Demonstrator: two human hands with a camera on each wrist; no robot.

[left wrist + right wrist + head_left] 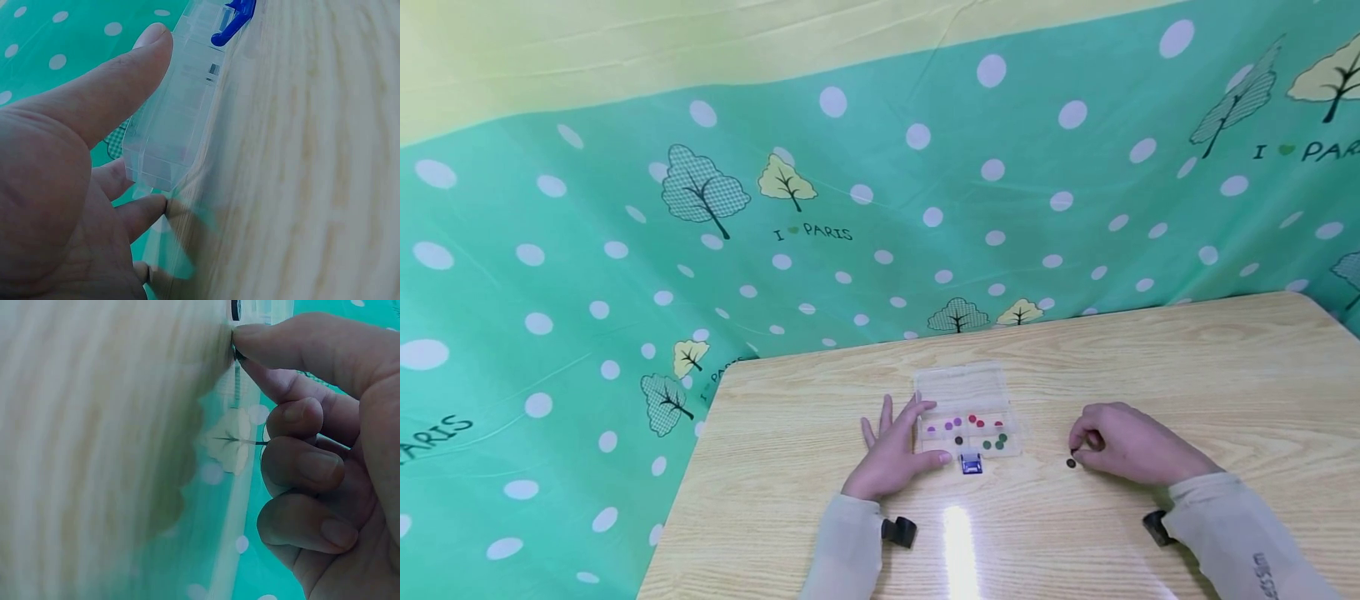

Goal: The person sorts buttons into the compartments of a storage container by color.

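A clear plastic compartment box sits on the table with its lid raised toward the back. Small purple, red, green and black discs lie in separate compartments. My left hand spreads around the box's left side, thumb near the front edge beside the blue latch, other fingers extended along the left side. In the left wrist view, the thumb is straight. To the right of the box, my right hand pinches a small black disc between thumb and index finger at the tabletop. Another black disc lies beside those fingertips.
The wood-grain table extends around the box and hands. A green dotted curtain hangs behind its far edge. Each wrist carries a black camera mount, such as the left one. A bright reflection lies on the table's front part.
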